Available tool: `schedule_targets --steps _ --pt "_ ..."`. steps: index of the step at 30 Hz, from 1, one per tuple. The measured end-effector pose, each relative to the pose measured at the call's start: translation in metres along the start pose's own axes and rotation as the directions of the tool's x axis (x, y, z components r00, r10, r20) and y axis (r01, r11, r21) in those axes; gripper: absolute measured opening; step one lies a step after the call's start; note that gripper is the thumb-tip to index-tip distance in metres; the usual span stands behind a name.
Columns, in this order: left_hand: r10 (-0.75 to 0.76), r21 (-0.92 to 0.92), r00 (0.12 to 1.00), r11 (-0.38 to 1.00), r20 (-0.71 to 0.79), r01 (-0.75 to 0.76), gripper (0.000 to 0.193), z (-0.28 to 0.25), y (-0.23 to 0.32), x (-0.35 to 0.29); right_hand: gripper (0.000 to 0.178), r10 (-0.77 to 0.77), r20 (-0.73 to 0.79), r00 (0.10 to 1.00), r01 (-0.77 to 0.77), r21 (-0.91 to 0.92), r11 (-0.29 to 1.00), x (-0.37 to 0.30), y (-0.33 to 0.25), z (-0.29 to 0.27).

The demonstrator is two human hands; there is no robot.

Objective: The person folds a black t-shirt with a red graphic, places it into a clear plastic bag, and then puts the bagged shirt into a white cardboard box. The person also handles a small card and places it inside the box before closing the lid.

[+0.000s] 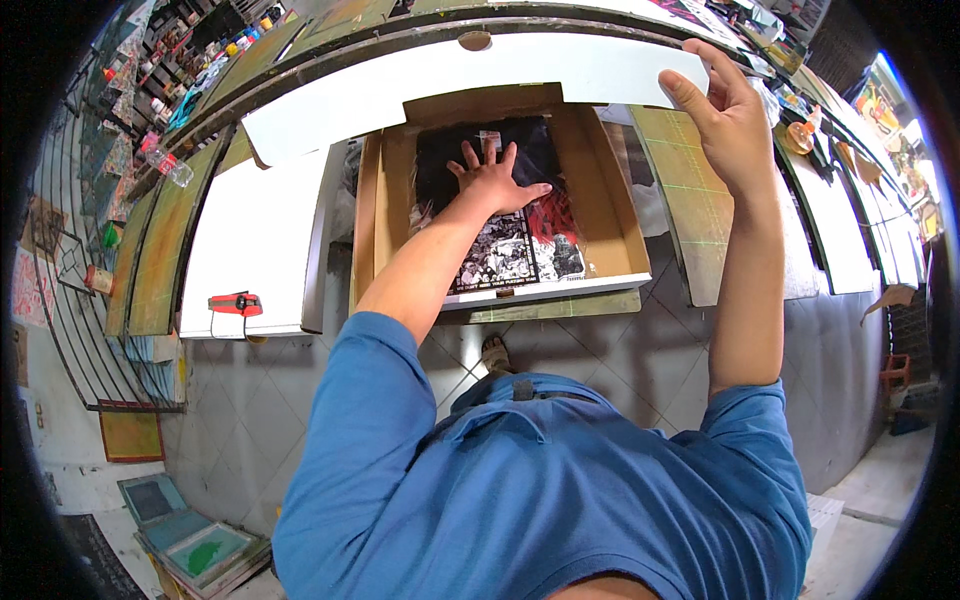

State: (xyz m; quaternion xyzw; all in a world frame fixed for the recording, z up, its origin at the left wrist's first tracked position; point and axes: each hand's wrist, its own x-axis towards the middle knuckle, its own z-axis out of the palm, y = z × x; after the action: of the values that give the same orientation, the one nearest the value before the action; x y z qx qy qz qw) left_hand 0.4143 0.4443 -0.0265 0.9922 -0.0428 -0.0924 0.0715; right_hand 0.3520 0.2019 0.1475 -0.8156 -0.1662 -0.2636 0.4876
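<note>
A cardboard box (620,225), brown inside and white outside, stands in front of me with its white lid (500,70) raised at the far side. In it lies a flat black printed piece (430,160), apparently a folded shirt, with a black-and-white and red picture; its shine suggests clear plastic wrap. My left hand (490,185) rests flat on its upper part, fingers spread. At the lid's right end, my right hand (728,120) grips the edge, thumb on the near side and fingers behind.
Left of the box, a red-handled cutter (235,304) lies on a closed white box (255,240). Greenish boards (675,200) flank both boxes. A plastic bottle (168,162) lies further left. Framed screens (195,545) are stacked on the tiled floor (240,400) at lower left.
</note>
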Motion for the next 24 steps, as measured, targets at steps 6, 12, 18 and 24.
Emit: schedule_targets --steps 6,12,18,24 --pt "-0.014 -0.003 1.0 1.0 -0.012 0.014 0.106 -0.003 -0.004 0.007 0.045 -0.012 -0.006 1.0 0.012 0.087 0.996 -0.001 0.002 0.006" --pt "-0.034 -0.008 0.999 0.999 0.0 0.034 0.106 -0.009 -0.006 0.017 0.046 -0.028 -0.007 1.0 0.027 -0.086 0.996 0.002 0.005 0.005" --pt "-0.028 -0.035 1.0 0.999 0.005 0.028 0.106 -0.01 -0.01 0.035 0.041 -0.015 -0.016 1.0 0.014 -0.067 0.998 0.001 0.002 0.007" --pt "-0.005 -0.104 0.998 0.995 -0.061 -0.001 0.103 -0.005 -0.019 0.055 0.05 -0.021 -0.013 1.0 0.021 -0.016 1.0 -0.001 0.01 0.007"
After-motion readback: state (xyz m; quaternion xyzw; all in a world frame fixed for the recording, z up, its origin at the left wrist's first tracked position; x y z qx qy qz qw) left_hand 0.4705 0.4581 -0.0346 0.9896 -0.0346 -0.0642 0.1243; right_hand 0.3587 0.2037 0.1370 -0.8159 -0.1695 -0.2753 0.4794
